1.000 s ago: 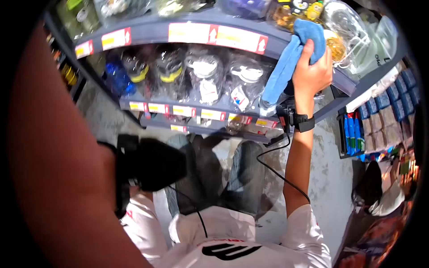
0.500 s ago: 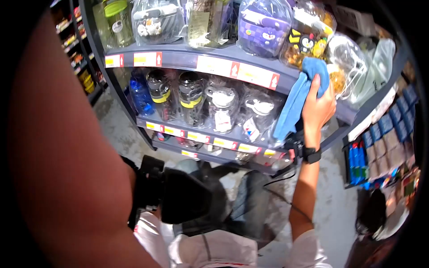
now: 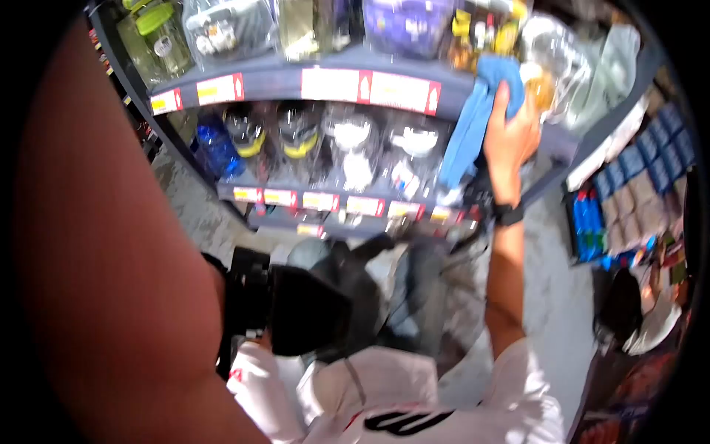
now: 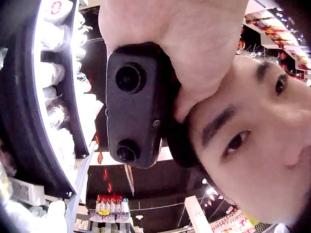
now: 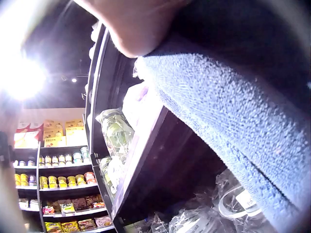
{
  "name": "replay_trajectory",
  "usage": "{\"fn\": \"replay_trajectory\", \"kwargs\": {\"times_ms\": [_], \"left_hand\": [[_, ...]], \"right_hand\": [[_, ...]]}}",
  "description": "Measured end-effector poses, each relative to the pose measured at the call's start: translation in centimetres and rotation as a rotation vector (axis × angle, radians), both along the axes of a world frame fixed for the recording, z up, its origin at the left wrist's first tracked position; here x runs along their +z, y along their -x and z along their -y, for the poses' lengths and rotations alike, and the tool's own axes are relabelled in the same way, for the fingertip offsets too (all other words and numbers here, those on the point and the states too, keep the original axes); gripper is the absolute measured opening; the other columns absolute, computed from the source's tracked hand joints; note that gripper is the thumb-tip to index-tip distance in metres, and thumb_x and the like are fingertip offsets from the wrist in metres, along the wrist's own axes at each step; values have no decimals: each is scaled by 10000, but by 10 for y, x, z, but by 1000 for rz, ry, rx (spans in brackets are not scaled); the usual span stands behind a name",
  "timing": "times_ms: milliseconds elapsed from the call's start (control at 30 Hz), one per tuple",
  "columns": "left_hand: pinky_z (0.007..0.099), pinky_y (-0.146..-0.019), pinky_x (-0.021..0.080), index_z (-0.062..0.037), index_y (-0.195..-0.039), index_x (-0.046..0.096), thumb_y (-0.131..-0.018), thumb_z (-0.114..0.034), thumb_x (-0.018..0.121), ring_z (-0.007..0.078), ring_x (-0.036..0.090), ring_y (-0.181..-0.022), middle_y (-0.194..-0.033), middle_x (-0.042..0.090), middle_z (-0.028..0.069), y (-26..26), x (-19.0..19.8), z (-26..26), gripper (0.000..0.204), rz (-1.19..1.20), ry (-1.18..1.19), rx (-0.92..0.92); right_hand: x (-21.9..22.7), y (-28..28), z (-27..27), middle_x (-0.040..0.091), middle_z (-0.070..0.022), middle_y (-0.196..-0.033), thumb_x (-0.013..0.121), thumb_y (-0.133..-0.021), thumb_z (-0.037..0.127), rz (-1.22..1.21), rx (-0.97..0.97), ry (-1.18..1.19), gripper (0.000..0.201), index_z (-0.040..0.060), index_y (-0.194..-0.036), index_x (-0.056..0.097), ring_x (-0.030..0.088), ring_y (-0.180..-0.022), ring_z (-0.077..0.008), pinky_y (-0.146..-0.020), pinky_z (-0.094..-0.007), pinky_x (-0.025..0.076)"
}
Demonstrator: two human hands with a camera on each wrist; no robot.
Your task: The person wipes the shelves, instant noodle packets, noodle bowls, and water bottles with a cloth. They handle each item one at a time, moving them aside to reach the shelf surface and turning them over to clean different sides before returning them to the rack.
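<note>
Grey shop shelving (image 3: 266, 80) fills the head view, so I'll use the blue cloth (image 3: 471, 126) as the landmark. Cloth's at the front of the upper shelf, towards its right end, bunched at the top with a long flap dangling in front of the lower tier. Right hand (image 3: 512, 139) has a proper grip on it, thumb laid over the fabric, other fingers mostly hidden. Can't tell how hard it's pressed on the edge, if at all.

Left of the cloth on the upper shelf there's a purple container (image 3: 408, 28) in clear wrap, and a pale green bag (image 3: 612, 78) sits off to its right. Just left of the dangling flap, one tier down, is a wrapped bottle with a white lid (image 3: 414, 140); a blue bottle (image 3: 218, 152) is way further left.

Left hand (image 4: 182, 41) is well away from the cloth, up by the person's head at a black two-lens camera (image 4: 133, 107). Fingers are mostly out of sight, so no clue how far open it is or whether it's holding anything.
</note>
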State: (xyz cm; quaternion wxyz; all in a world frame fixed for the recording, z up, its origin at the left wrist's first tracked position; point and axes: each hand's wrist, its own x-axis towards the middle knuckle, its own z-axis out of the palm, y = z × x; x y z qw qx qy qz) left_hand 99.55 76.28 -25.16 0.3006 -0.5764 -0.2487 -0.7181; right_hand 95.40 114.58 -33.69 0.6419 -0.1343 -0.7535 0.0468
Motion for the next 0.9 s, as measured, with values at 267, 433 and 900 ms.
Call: {"fn": "replay_trajectory", "kwargs": {"times_ms": [267,433,900], "left_hand": [[528,-1140,378,11,-1366,552,-914,-334,686,314,555,-1304,-1328,616,240,-40,-25,-4,584,6,17,58],[530,-1132,385,12,-1370,545,-914,-331,684,322,556,-1299,-1325,615,240,-42,-24,-3,587,13,21,104],[533,-1111,405,16,-1383,525,-915,-322,677,345,559,-1286,-1316,613,243,25,-10,9,597,12,-11,101]], "right_hand": [[0,-4,-3,711,-171,-986,577,-996,514,33,39,39,483,50,-1041,705,679,-914,-424,-781,-499,520],[-3,-5,-5,717,-171,-1021,557,-1003,527,36,24,38,512,46,-1091,709,678,-935,-431,-795,-502,520],[1,-7,5,699,-223,-1049,590,-1017,422,57,51,87,445,-4,-1105,681,661,-968,-446,-824,-494,509]]}}
